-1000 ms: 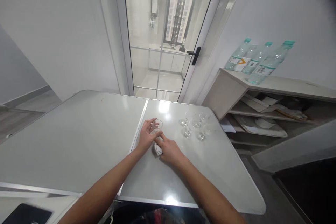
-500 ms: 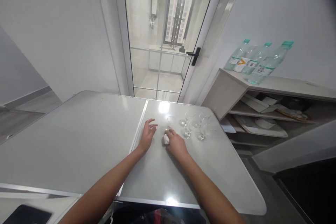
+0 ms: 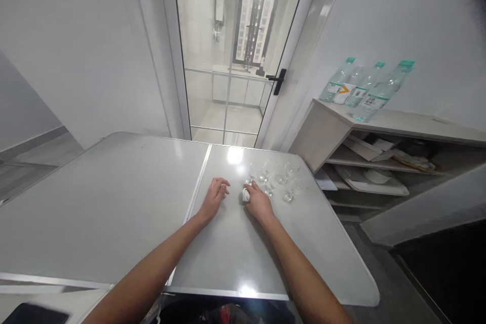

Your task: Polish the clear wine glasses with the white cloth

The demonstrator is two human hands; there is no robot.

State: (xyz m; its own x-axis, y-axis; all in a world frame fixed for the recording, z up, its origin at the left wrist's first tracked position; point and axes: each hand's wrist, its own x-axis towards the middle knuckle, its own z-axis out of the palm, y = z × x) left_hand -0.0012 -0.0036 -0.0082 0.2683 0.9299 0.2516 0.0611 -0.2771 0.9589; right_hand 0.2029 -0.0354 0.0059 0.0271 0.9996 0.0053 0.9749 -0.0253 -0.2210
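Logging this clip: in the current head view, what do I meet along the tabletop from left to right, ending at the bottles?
Left hand → white wad → right hand holding it → rightmost stemmed glass → rightmost green-capped bottle.

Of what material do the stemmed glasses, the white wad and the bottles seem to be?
Stemmed glasses: glossy clear glass, probably, given the glints; clear plastic possible. White wad: perhaps matte cloth or paper, from its bunched shape. Bottles: likely smooth plastic, transparent and greenish.
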